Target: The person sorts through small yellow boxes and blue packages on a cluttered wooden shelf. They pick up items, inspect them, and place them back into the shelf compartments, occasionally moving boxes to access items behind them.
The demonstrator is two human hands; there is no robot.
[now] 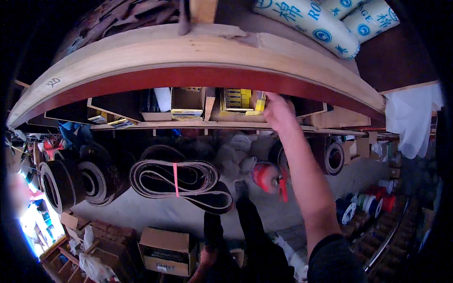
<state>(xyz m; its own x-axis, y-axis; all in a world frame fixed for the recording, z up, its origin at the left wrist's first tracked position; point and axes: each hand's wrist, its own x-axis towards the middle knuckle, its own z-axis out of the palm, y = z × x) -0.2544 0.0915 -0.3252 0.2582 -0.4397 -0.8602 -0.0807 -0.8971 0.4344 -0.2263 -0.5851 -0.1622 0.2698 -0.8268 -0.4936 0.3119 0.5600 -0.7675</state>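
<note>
A broad wooden shelf (198, 54) arcs across the top of my view, pale board with a dark red edge below it. White printed sacks (311, 23) lie on top of it at the far right. Under that board runs a lower shelf (188, 125) split into open wooden compartments (188, 101) holding small boxes.

Below the shelves, coiled sanding belts (174, 181) hang in a row, the middle bundle tied with a pink band (175, 179), darker rolls (63, 181) to its left and another roll (334, 158) to the right. A red fire extinguisher (269, 177) sits just right of the middle bundle. A white cloth or bag (413, 120) hangs at the right edge. Cardboard boxes (165, 252) stand on the floor at the near left, and spools in red, blue and white (373, 198) line the floor at the right.

My right arm (311, 188) rises from the lower right in a dark sleeve. My right hand (277, 111) is up at the compartment in the middle of the lower shelf, fingers closed around a small yellow box (260, 103) at the right end of a stack of yellow boxes (236, 99). The box stands upright, touching the stack beside it.

My left hand (207, 258) hangs low near the bottom, by dark clothing; I cannot tell whether it is open or closed.
</note>
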